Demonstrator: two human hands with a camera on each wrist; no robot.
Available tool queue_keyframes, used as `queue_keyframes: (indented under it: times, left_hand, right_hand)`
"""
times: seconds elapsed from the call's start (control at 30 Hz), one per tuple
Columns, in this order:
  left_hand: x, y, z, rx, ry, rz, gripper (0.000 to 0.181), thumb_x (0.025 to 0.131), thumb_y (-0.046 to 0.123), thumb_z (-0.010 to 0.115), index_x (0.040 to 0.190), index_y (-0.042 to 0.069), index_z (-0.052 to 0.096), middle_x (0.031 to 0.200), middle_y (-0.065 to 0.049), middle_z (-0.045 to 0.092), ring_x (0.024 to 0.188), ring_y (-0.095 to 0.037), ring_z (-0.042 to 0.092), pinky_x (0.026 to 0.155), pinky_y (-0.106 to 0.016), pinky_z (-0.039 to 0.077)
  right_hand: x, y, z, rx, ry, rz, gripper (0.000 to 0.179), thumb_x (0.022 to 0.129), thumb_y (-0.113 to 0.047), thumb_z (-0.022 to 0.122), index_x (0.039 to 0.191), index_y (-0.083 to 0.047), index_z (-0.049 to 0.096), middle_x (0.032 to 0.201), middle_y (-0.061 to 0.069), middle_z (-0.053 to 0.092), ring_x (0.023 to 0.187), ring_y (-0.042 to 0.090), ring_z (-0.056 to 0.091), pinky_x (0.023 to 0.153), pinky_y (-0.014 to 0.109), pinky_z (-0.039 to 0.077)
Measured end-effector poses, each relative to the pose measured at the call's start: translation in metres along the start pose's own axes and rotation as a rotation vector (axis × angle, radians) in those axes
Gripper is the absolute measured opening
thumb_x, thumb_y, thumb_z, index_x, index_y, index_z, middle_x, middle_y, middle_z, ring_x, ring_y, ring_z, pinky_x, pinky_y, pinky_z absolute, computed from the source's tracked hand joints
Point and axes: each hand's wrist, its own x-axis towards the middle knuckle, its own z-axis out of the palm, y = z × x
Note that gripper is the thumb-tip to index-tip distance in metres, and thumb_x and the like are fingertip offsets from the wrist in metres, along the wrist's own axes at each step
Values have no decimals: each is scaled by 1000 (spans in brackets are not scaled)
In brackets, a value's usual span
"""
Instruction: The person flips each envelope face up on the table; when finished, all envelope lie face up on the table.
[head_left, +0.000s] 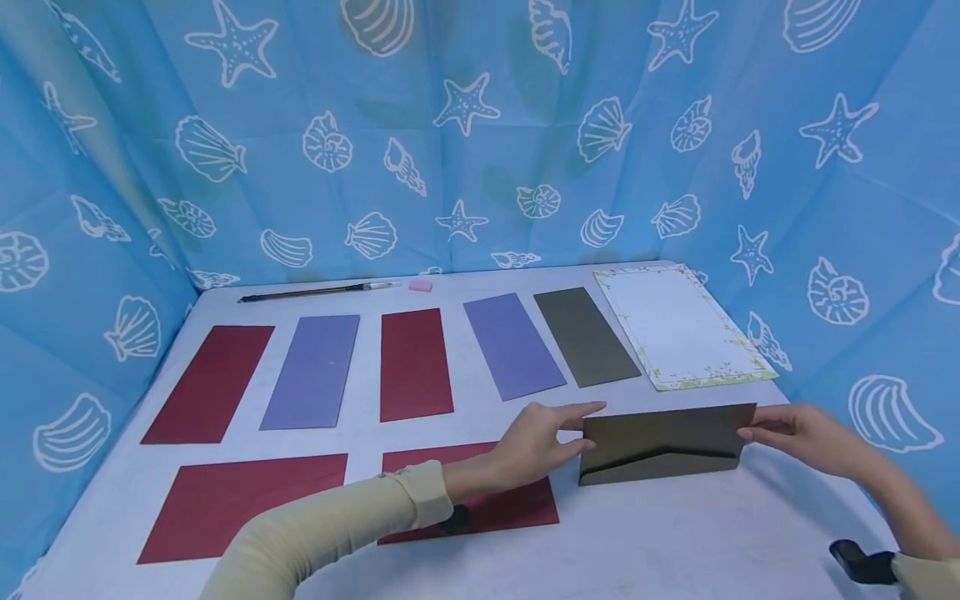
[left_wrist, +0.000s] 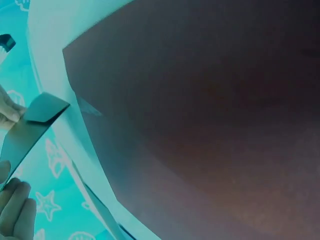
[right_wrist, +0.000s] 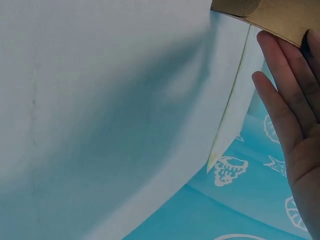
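A dark olive-brown envelope [head_left: 667, 437] is held on edge over the front right of the table, its flap side toward me. My left hand [head_left: 542, 442] pinches its left end between thumb and fingers. At the opposite end, my right hand [head_left: 798, 433] pinches the envelope with thumb in front and fingers behind. In the right wrist view the fingers [right_wrist: 290, 85] of that hand reach along the envelope's edge. Under my left forearm lies a red envelope [head_left: 517, 504], partly covered by the sleeve. The left wrist view is mostly filled by a dark reddish surface close up.
Red envelopes, such as one [head_left: 210, 383] at left, lie in a row with purple ones [head_left: 311, 371] and another olive one [head_left: 587, 336]. A bordered white sheet [head_left: 682, 325] sits at back right. A brush [head_left: 322, 292] and pink eraser-like block [head_left: 420, 285] lie along the back edge.
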Motion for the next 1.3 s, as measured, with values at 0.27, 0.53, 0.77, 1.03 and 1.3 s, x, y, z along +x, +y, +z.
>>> queue_keyframes:
  times: [0.27,0.53,0.77,1.03,1.3]
  left_hand:
    - [3,-1,-2,51,38,-14,44,87,16,73,130,17,63,70,7,64,37,-4,20,41,-14,28]
    - [6,-6,0,121,13,-21,44,84,19,77,126,15,66,54,7,51,38,-5,18,43,-13,28]
    - [10,-8,0,195,-56,-62,43,81,23,79,123,16,69,60,9,60,44,-2,30,48,-13,30]
    - [15,-16,0,233,-121,-84,41,79,23,81,117,12,72,107,4,72,98,-2,65,80,-12,46]
    - [21,-21,3,246,-181,-141,40,77,25,83,113,10,73,102,3,73,91,-2,65,76,-12,47]
  right_hand:
    - [2,1,8,-3,93,29,28,90,-9,68,115,3,64,103,8,69,90,-8,60,70,18,53]
    - [6,-9,14,-53,304,48,41,87,-13,73,125,-5,64,116,12,67,99,-14,55,72,8,47]
    - [12,-2,21,-136,292,46,38,80,-9,79,117,-6,69,110,15,68,96,-12,56,70,11,49]
    - [21,2,25,-135,247,17,39,77,0,78,115,-1,69,110,16,67,99,28,66,73,23,55]
    - [31,9,29,-95,211,-54,44,74,9,76,116,2,67,114,19,63,99,34,65,75,33,56]
